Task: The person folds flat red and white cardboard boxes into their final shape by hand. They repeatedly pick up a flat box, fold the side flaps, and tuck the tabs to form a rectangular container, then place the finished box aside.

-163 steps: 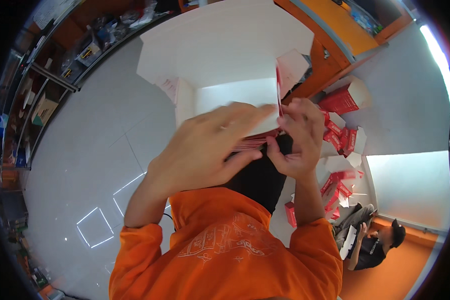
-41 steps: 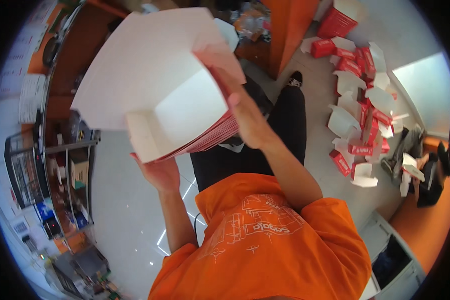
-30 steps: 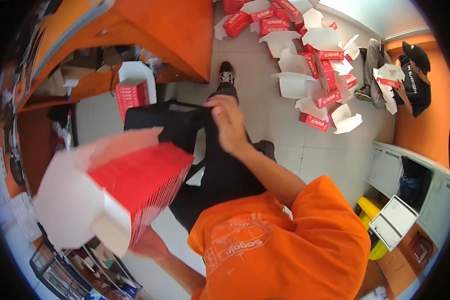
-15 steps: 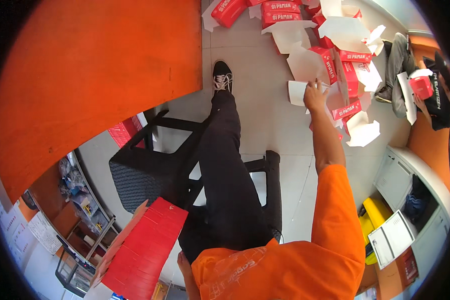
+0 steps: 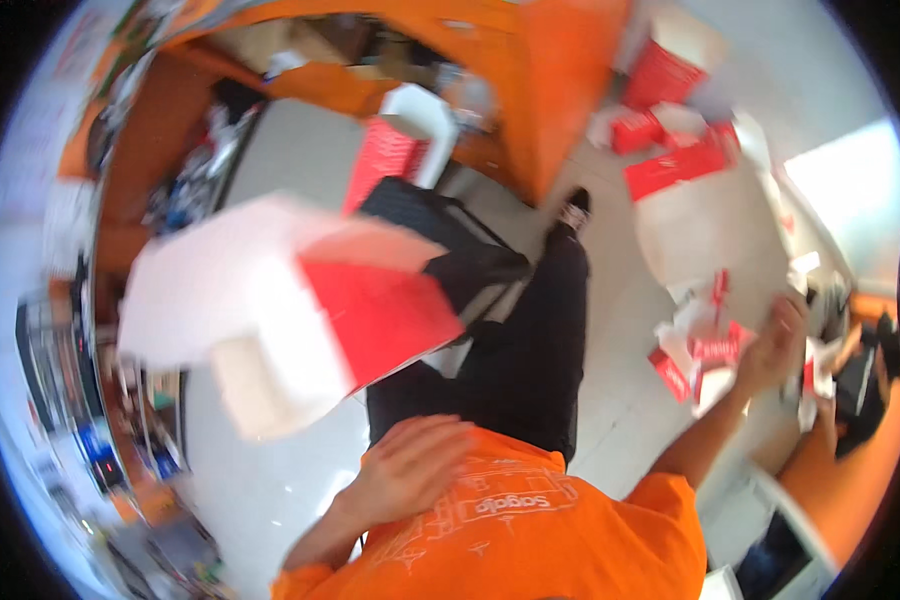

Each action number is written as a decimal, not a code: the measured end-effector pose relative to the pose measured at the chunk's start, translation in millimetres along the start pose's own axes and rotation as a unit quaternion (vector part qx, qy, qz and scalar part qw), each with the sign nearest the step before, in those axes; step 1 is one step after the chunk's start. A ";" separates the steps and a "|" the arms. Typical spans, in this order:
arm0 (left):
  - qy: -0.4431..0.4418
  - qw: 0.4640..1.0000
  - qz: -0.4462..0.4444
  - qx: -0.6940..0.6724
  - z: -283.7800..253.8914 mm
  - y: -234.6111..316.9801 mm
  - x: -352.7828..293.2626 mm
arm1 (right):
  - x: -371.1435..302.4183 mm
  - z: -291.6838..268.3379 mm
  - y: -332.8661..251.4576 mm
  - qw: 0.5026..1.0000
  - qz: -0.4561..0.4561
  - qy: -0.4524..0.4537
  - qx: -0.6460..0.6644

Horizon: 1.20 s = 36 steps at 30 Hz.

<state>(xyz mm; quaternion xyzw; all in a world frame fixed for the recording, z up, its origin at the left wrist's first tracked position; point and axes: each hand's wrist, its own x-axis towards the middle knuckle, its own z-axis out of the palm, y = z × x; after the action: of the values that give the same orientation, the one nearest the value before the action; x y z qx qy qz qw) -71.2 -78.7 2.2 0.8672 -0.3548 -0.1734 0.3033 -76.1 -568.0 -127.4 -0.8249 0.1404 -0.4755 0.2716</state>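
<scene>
My left hand [image 5: 410, 470] lies across the front of my orange shirt, fingers stretched out and a little blurred, with nothing seen in it. Beyond it, over my lap's left side, is a red and white folded-card piece [image 5: 380, 310] with broad pale flaps, smeared by motion. My right hand [image 5: 775, 345] is out to the right, its fingers closed at the lower edge of a large open food carton [image 5: 710, 235] with a red band and pale inside. That carton looks raised above several red and white cartons [image 5: 715, 345] on the floor.
A black chair [image 5: 440, 230] stands beside my leg, with a red carton stack [image 5: 385, 155] behind it. An orange table [image 5: 570, 80] is ahead. At right a person [image 5: 860, 380] in dark clothes sits near the cartons. Shelves [image 5: 120, 200] line the left.
The view has swung left. My right hand has come away from the floor pile with an open carton. My left hand has come up over my shirt, and the lap cartons appear higher.
</scene>
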 end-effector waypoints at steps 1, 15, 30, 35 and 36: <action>0.038 0.994 0.094 0.041 -21.1 8.0 13.6 | 19.5 -29.7 -11.5 0.999 -0.009 -0.007 -0.041; 0.417 0.813 0.116 0.389 -95.8 29.7 -27.8 | 142.0 13.4 -439.1 0.813 -0.575 -0.076 0.051; 0.363 0.903 0.045 0.228 -91.1 -38.9 -43.9 | 0.9 145.9 -350.6 0.840 -0.043 -0.343 0.419; 0.354 0.911 0.029 0.211 -98.1 -27.6 -43.2 | 8.4 147.8 -347.3 0.820 -0.077 -0.387 0.415; 0.350 0.910 0.032 0.221 -101.0 -24.8 -42.1 | 8.3 150.2 -346.1 0.819 -0.086 -0.385 0.418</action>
<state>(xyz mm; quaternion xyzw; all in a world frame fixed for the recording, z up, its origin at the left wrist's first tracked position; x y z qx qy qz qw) -35.4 6.3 66.1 0.9054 -0.2824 0.2338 0.2143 48.3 -243.5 19.7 -0.7568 -0.2589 -0.1538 0.5801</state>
